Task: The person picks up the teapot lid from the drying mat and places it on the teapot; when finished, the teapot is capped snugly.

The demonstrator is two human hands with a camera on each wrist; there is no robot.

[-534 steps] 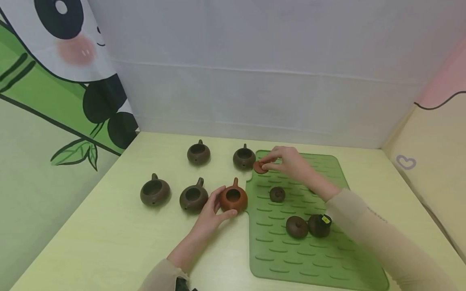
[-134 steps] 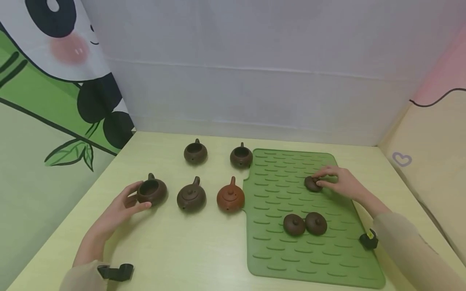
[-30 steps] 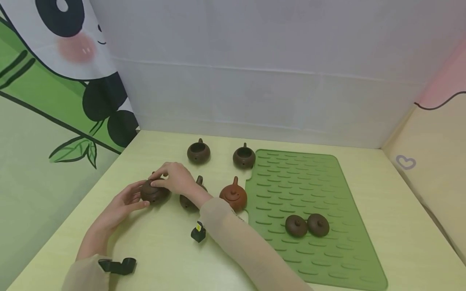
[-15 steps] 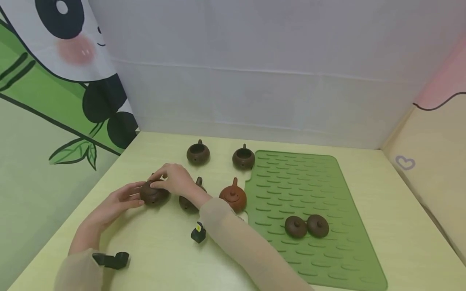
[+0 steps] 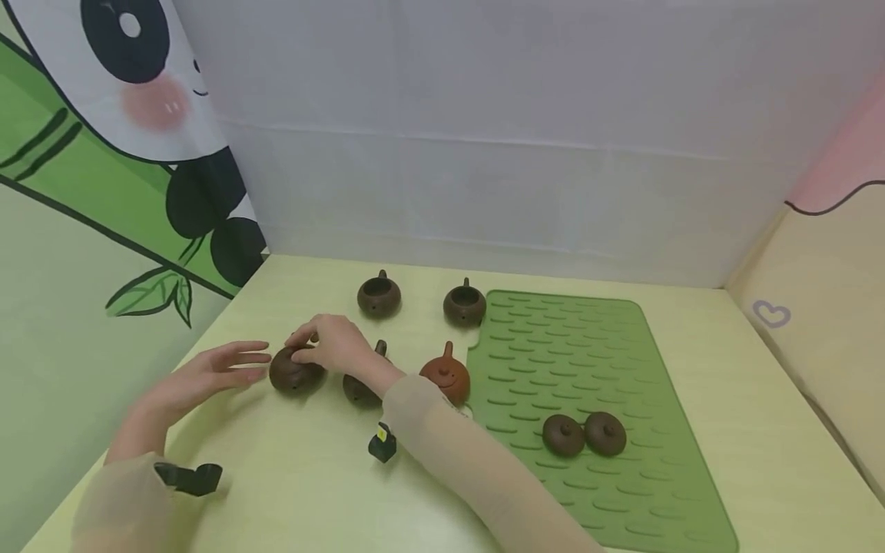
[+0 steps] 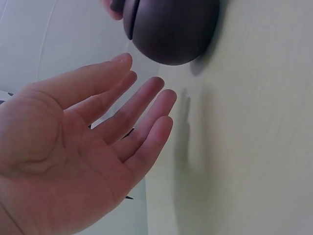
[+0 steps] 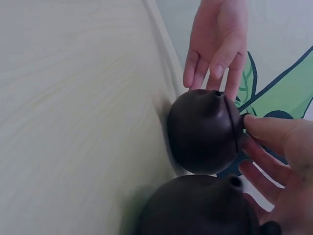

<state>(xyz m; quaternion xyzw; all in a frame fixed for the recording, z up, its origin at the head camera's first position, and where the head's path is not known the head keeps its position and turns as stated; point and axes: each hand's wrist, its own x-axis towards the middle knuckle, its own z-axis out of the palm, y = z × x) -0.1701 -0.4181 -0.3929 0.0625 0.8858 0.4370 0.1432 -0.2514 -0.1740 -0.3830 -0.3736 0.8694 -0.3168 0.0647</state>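
At the left of the table sits a dark brown teapot (image 5: 296, 378) with its lid on. My right hand (image 5: 339, 347) reaches over it, thumb and fingers at the knob of the lid (image 7: 236, 122). My left hand (image 5: 200, 378) hovers just left of the pot, fingers extended, apart from it and holding nothing. Its bare palm faces the pot in the left wrist view. Beside the pot, partly behind my right forearm, stands another dark teapot (image 5: 358, 392). A reddish-orange teapot (image 5: 445, 379) wears its lid too.
Two lidless dark teapots, one (image 5: 379, 299) left and one (image 5: 465, 306) right, stand at the back. Two dark lids, one (image 5: 563, 436) beside the other (image 5: 605, 435), lie on the green ridged mat (image 5: 622, 361). A white curtain hangs behind the table.
Earlier the orange lid went from the mat to its pot. A dark lid was then lifted from the mat and now sits on the left pot. My left hand has released that pot and moved left.
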